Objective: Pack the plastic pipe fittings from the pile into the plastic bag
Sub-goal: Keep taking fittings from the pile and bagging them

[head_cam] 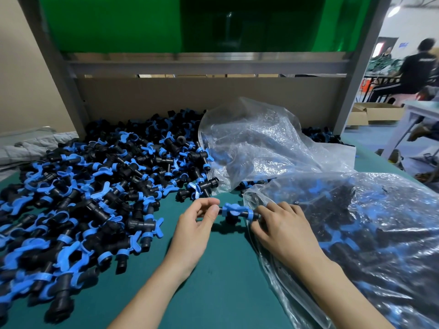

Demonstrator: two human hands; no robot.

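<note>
A big pile of black and blue pipe fittings [95,186] covers the left half of the green table. One fitting [234,211] is held just above the table between my hands. My left hand [197,224] pinches its left end with thumb and fingertips. My right hand [282,226] holds its right end at the mouth of a clear plastic bag [370,233], which lies on the right and holds several fittings. My right palm rests on the bag's edge.
A second, crumpled clear bag [259,143] lies behind, partly over the pile. A cardboard back wall [190,98] in a grey metal frame closes off the table's far side. Bare green tabletop [213,293] shows between my forearms. A person sits at far right.
</note>
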